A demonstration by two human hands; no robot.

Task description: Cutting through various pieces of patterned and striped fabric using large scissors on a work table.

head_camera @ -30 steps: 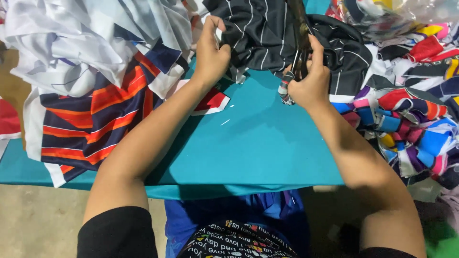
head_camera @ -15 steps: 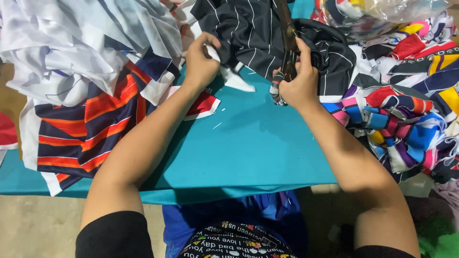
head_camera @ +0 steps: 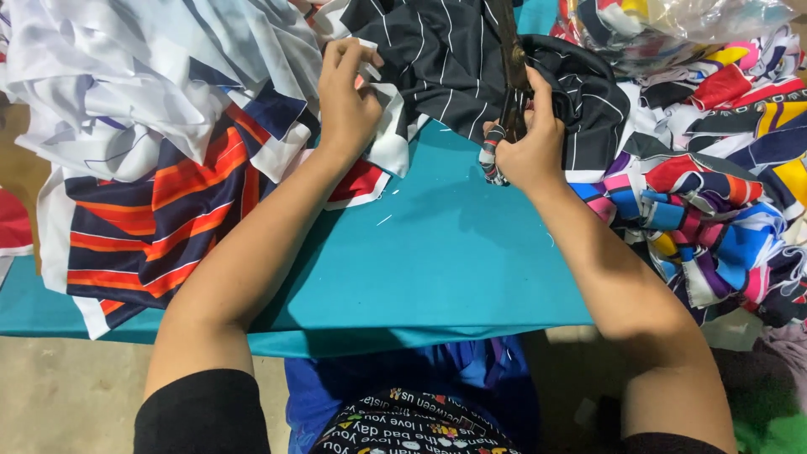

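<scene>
While our left hand (head_camera: pixel 349 97) pinches a white fabric edge (head_camera: pixel 388 139) at about eleven o'clock on the teal cloth-covered table (head_camera: pixel 437 252), our right hand (head_camera: pixel 525 143) sits at one o'clock, closed round the handles of a pair of dark metal scissors (head_camera: pixel 510 63). Scissor blades point toward twelve, running up over the black pinstriped fabric piece (head_camera: pixel 445 55). Handle loops look wrapped in striped cloth strips; we cannot tell whether the blades are parted or closed.

Left-hand fingers are curled and gripping the white edge, which joins the black pinstriped piece.

Progress, as we judge it: cutting or trimming of the black piece is under way, not finished, since it lies bunched under both hands. A few pale thread scraps (head_camera: pixel 384 220) lie on the bare teal surface near centre, suggesting some trimming is done.

Heap of white fabric (head_camera: pixel 126 76) sits at ten o'clock, a navy, orange and red striped piece (head_camera: pixel 160 227) at nine. Pile of multicoloured striped fabric (head_camera: pixel 714 227) lies at three o'clock. We judge much stock remains unhandled.
</scene>
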